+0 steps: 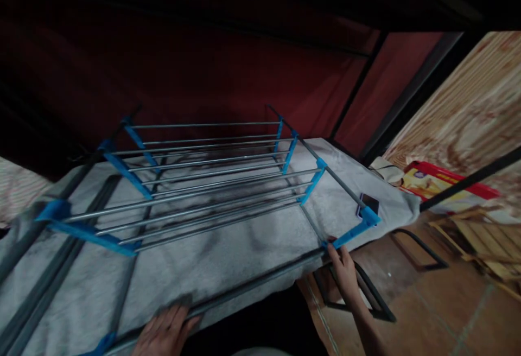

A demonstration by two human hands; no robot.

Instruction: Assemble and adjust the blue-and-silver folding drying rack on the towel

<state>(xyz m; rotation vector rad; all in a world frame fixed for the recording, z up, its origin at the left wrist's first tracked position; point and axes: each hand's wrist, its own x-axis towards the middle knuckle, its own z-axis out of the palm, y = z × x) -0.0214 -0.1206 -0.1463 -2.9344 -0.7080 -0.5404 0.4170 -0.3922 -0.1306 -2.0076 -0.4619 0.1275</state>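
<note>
A rack of grey metal tubes (203, 185) joined by blue plastic brackets (313, 182) lies across a cloth-covered table (236, 255). Along the table's near edge runs a thick grey tube (260, 284), part of the rack's frame. My left hand (165, 330) is closed over this tube at the bottom, close to a blue fitting (100, 345). At the tube's right end, my right hand (345, 270) grips it beside the near right blue bracket (356, 230). Its fingertips are partly hidden behind the joint.
A phone (368, 205) lies on the cloth at the right, behind the bracket. Loose grey tubes (61, 269) are at the left. Beyond the table are a red and yellow box (443, 185), wooden slats (484, 245) and dark frames on the tiled floor (439, 312). A dark red wall (203, 74) stands behind.
</note>
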